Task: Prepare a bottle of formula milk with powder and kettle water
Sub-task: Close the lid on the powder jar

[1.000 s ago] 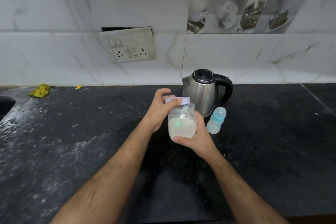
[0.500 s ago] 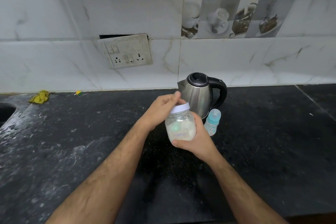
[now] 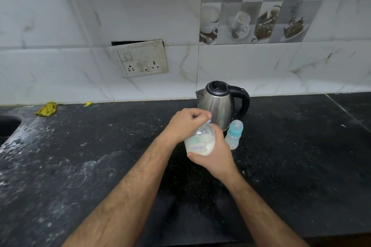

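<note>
A clear jar of white formula powder (image 3: 199, 143) with a green scoop inside is held above the black counter. My right hand (image 3: 213, 154) grips its body from the right and below. My left hand (image 3: 187, 122) curls over the jar's white lid (image 3: 208, 121), which is almost fully hidden under the fingers. Just behind stands a steel electric kettle (image 3: 219, 106) with a black lid and handle. A small baby bottle (image 3: 233, 134) with a teal collar and clear cap stands upright right of the jar, against the kettle's base.
The black stone counter (image 3: 100, 156) is dusty white on its left side, where a sink edge (image 3: 8, 126) shows. A yellow cloth (image 3: 47, 108) and a small yellow scrap (image 3: 88, 104) lie by the tiled wall. A loose socket plate (image 3: 141, 58) hangs on the wall.
My left hand has closed further over the jar's lid, covering it. The jar has tilted slightly and stayed in my right hand's grip. The view has shifted a little.
</note>
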### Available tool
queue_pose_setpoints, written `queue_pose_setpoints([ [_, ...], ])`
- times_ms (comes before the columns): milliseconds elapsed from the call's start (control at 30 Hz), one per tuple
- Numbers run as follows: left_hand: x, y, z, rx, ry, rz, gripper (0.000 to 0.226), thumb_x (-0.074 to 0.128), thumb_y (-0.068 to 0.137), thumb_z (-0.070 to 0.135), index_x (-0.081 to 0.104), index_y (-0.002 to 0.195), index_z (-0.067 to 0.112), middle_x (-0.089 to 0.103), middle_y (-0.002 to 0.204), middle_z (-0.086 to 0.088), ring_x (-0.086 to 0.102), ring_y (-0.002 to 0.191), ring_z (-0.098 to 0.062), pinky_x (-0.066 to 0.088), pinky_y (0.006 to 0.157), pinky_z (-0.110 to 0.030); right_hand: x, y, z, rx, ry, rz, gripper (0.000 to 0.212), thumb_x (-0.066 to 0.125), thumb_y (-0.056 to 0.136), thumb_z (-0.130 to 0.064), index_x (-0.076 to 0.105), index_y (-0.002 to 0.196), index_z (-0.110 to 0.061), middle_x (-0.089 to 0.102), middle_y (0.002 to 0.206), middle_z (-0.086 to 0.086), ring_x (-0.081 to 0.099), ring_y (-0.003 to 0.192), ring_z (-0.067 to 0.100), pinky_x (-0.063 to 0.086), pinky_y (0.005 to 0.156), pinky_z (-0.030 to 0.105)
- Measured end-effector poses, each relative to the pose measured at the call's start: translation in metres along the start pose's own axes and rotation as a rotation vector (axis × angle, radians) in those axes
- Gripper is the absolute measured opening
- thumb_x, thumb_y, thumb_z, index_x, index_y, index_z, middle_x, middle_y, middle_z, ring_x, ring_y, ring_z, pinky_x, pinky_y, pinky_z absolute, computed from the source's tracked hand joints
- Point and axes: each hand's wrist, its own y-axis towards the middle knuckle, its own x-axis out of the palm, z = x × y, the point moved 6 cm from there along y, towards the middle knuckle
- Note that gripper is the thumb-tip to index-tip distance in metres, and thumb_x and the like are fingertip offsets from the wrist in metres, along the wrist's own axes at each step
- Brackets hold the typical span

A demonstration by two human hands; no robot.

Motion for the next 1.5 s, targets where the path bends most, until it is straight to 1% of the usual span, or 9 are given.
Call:
queue_pose_setpoints([
  [167, 0.006, -0.007, 0.002, -0.066, 0.125, 0.113, 0.029, 0.052, 0.095, 0.046, 0.073, 0.110, 0.032, 0.069, 0.117, 0.016, 0.062, 0.104, -0.006, 0.043, 0.075, -0.019, 0.003, -0.002, -0.007, -0.021, -0.197, 0.055, 0.096, 0.082, 0.047, -0.049, 0.035, 0.130, -0.039, 0.059, 0.116, -0.015, 0.061, 0.104, 0.006, 0.057, 0.084, 0.036],
  [333, 0.005, -0.008, -0.001, -0.105, 0.127, 0.185, 0.033, 0.052, 0.092, 0.049, 0.072, 0.111, 0.033, 0.072, 0.112, 0.014, 0.064, 0.103, -0.009, 0.048, 0.086, -0.028, 0.001, 0.001, -0.011, -0.039, -0.289, 0.036, 0.103, 0.081, 0.048, -0.053, 0.031, 0.136, -0.036, 0.056, 0.121, -0.014, 0.059, 0.107, 0.008, 0.056, 0.084, 0.035],
  [467, -0.002, -0.006, 0.003, -0.020, -0.101, 0.083, 0.018, 0.063, 0.088, 0.036, 0.079, 0.095, 0.030, 0.072, 0.102, 0.026, 0.066, 0.101, 0.003, 0.053, 0.095, -0.030, -0.009, 0.004, -0.011, 0.005, -0.009, -0.102, 0.095, 0.086, 0.051, -0.041, 0.040, 0.133, -0.034, 0.063, 0.114, -0.013, 0.064, 0.103, 0.005, 0.056, 0.089, 0.036],
  [567, -0.003, -0.006, 0.005, 0.056, -0.268, -0.027, 0.020, 0.064, 0.093, 0.023, 0.076, 0.108, 0.017, 0.074, 0.111, 0.010, 0.069, 0.101, -0.005, 0.055, 0.089, -0.029, -0.010, 0.002, -0.010, 0.013, 0.298, -0.248, 0.083, 0.084, 0.057, -0.028, 0.048, 0.131, -0.021, 0.067, 0.117, -0.001, 0.066, 0.107, 0.013, 0.055, 0.086, 0.033],
  [700, -0.004, -0.008, -0.005, 0.099, -0.430, -0.105, 0.038, 0.067, 0.081, 0.037, 0.072, 0.115, 0.019, 0.072, 0.117, -0.010, 0.068, 0.105, -0.020, 0.055, 0.093, -0.036, -0.008, -0.006, -0.011, 0.044, 0.510, -0.396, 0.080, 0.079, 0.065, -0.020, 0.047, 0.138, -0.016, 0.067, 0.121, 0.009, 0.065, 0.108, 0.023, 0.057, 0.078, 0.034],
  [833, -0.015, -0.010, -0.022, 0.053, -0.386, 0.082, 0.027, 0.071, 0.089, 0.028, 0.066, 0.115, 0.022, 0.069, 0.115, -0.001, 0.064, 0.114, -0.018, 0.050, 0.104, -0.039, -0.013, 0.002, -0.006, -0.018, 0.282, -0.194, 0.087, 0.087, 0.060, -0.019, 0.044, 0.135, -0.022, 0.065, 0.122, 0.000, 0.065, 0.111, 0.016, 0.056, 0.088, 0.034],
  [933, -0.010, -0.012, -0.024, -0.011, -0.369, 0.053, 0.030, 0.064, 0.095, 0.027, 0.062, 0.125, 0.021, 0.067, 0.125, -0.002, 0.062, 0.120, -0.018, 0.046, 0.108, -0.041, -0.017, 0.006, -0.003, -0.048, 0.087, -0.029, 0.096, 0.092, 0.054, -0.029, 0.041, 0.135, -0.034, 0.061, 0.121, -0.013, 0.063, 0.111, 0.010, 0.057, 0.091, 0.042],
  [1100, 0.004, -0.011, -0.009, -0.050, -0.234, 0.104, 0.083, 0.069, 0.064, 0.069, 0.052, 0.136, 0.031, 0.064, 0.124, 0.009, 0.062, 0.114, -0.007, 0.050, 0.102, -0.034, -0.010, 0.000, -0.012, -0.069, -0.104, 0.037, 0.105, 0.088, 0.051, -0.044, 0.033, 0.140, -0.040, 0.053, 0.131, -0.020, 0.053, 0.121, 0.004, 0.051, 0.098, 0.036],
  [1500, -0.001, -0.012, 0.003, 0.001, -0.222, 0.165, 0.041, 0.079, 0.061, 0.046, 0.072, 0.100, 0.035, 0.073, 0.100, 0.012, 0.070, 0.095, -0.005, 0.058, 0.089, -0.037, -0.010, -0.001, -0.009, -0.035, 0.096, -0.038, 0.099, 0.088, 0.050, -0.032, 0.037, 0.134, -0.039, 0.062, 0.116, -0.017, 0.065, 0.105, 0.003, 0.058, 0.089, 0.038],
])
